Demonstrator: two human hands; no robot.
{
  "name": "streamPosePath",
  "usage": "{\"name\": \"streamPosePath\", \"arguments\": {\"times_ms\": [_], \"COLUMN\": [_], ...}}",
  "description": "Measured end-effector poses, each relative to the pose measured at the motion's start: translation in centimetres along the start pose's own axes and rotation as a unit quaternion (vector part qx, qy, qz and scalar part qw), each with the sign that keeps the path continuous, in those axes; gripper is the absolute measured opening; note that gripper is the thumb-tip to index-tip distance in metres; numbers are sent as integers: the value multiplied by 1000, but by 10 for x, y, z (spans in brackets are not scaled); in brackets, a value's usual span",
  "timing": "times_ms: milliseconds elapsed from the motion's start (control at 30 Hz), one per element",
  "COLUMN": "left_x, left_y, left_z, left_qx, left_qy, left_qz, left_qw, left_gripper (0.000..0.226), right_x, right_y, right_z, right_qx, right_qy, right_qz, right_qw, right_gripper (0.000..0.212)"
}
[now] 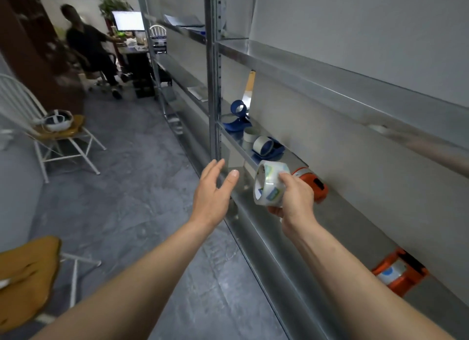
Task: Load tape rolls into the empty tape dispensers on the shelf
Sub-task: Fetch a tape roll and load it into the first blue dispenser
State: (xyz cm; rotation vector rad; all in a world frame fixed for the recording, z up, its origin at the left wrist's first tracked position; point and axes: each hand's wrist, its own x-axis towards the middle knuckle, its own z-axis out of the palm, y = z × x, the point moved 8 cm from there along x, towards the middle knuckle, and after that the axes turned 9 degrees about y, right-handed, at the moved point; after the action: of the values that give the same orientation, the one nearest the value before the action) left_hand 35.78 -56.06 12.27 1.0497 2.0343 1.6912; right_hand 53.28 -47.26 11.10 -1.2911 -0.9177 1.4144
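At the shelf (266, 238), right grip (295, 200) grasping tape roll (269, 185), half-hiding orange dispenser (317, 185), left grip (213, 192) released.

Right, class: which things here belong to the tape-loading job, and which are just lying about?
Job: clear tape roll held in the right hand; left hand; orange dispenser; second orange dispenser; blue dispenser; second blue dispenser; shelf.
Lying about: chair; headset; monitor.
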Motion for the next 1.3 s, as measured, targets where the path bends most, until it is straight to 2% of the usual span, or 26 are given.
{"name": "streamPosePath", "arguments": {"times_ms": [267,433,533,667,800,1100,1300], "left_x": [36,83,122,168,206,269,320], "left_y": [-25,-45,-62,-83,-95,-118,-128], "left_z": [-25,-48,-66,-90,-109,-128,-124], "left_qx": [-51,-38,-29,-31,-39,-58,-33], "left_qy": [19,13,6,-10,-31,-41,-44], "left_qz": [-51,-32,-22,-33,-28,-51,-20], "left_qw": [997,999,999,999,998,996,998], "left_gripper": [80,65,62,72,71,68,58], "right_x": [11,23,30,34,37,64,105], "right_y": [10,15,20,27,32,39,41], "right_z": [52,104,142,195,238,302,339], "right_qx": [-31,-26,-4,1,-1,-8,-10], "right_qy": [-18,-6,1,14,35,63,83], "right_qz": [8,-3,3,17,7,12,15], "right_qw": [999,1000,1000,1000,999,998,996], "right_gripper": [16,2,3,9,5,9,12]}}
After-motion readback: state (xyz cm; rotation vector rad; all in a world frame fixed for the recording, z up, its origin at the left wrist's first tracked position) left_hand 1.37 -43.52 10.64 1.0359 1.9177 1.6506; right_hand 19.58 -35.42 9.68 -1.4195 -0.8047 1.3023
